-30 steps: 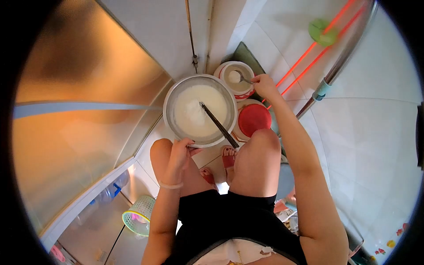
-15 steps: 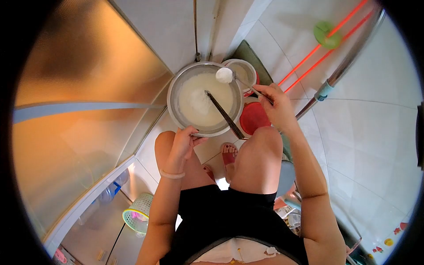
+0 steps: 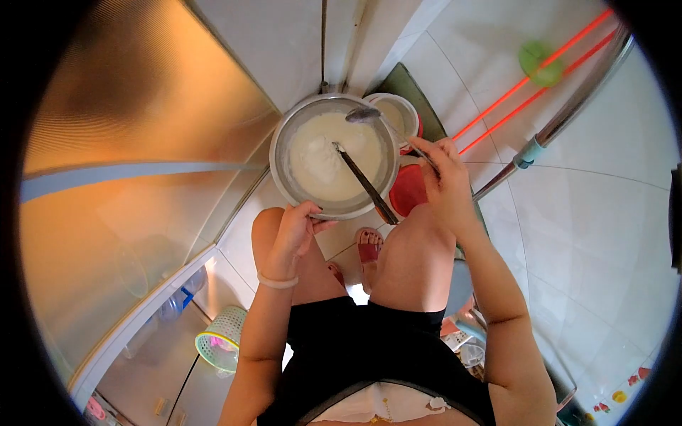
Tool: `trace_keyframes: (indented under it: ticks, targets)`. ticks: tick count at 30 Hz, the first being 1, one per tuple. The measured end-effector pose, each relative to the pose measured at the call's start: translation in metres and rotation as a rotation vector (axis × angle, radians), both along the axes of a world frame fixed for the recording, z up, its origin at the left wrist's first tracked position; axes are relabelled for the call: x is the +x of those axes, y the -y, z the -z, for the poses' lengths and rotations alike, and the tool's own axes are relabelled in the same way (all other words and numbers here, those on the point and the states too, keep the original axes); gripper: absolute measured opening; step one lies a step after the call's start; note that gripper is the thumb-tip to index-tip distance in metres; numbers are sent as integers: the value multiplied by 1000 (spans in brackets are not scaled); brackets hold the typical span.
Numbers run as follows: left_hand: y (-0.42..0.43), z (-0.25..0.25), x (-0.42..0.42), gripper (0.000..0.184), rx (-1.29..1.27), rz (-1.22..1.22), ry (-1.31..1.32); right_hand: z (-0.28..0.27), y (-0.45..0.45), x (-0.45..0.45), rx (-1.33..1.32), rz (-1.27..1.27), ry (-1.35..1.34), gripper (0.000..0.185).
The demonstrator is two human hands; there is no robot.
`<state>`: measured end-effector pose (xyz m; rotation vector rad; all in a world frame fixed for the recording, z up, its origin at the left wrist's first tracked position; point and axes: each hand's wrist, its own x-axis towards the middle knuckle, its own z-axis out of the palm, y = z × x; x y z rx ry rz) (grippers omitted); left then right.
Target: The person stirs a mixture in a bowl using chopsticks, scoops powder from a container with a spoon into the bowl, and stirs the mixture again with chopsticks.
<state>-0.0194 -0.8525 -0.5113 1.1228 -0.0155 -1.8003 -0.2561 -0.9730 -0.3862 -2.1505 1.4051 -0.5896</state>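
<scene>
A large metal bowl (image 3: 283, 167) holds a pale liquid (image 3: 344, 177) with white powder heaped in it. My left hand (image 3: 299, 228) grips the near rim of this bowl. Dark chopsticks (image 3: 366, 183) lean inside it, their far ends in the mixture and the near ends over the rim. My right hand (image 3: 446, 177) is closed round the handle of a metal spoon (image 3: 364, 114), whose bowl is tipped above the mixture near the far right rim. Just behind the spoon, a smaller white container (image 3: 407, 106) with red on its outside is partly hidden by the large bowl.
A red lid or round container (image 3: 410, 190) is beside my right knee. Red poles (image 3: 501, 117) and a metal pole (image 3: 558, 117) lean at the right. A pale plastic basket (image 3: 226, 334) is at the lower left. A large shiny panel (image 3: 142, 106) borders the left.
The spoon has moved left from the small container to above the large bowl; its white powder has been tipped out. The large bowl now sits slightly farther right and higher in view.
</scene>
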Motion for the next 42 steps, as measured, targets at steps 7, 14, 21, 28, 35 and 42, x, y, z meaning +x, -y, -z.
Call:
trace_keyframes:
  ticks: [7, 14, 21, 28, 35, 42]
  targets:
    - [-15, 8, -7, 22, 77, -5, -17, 39, 43, -29, 7, 172, -190, 30]
    - [-24, -41, -13, 27, 153, -58, 94, 74, 79, -16, 142, 215, -402, 32]
    - [-13, -146, -9, 30, 304, -94, 63, -50, 83, -9, 243, 121, -185, 31]
    - [35, -227, 2, 29, 448, -41, 55, -123, 119, -16, 463, 87, -50, 23]
    - [85, -328, -2, 26, 596, -66, 85, -222, 188, 15, 605, -152, 200, 21]
    - [160, -381, -10, 32, 736, -193, 105, -244, 290, 76, 740, -454, 373, 21]
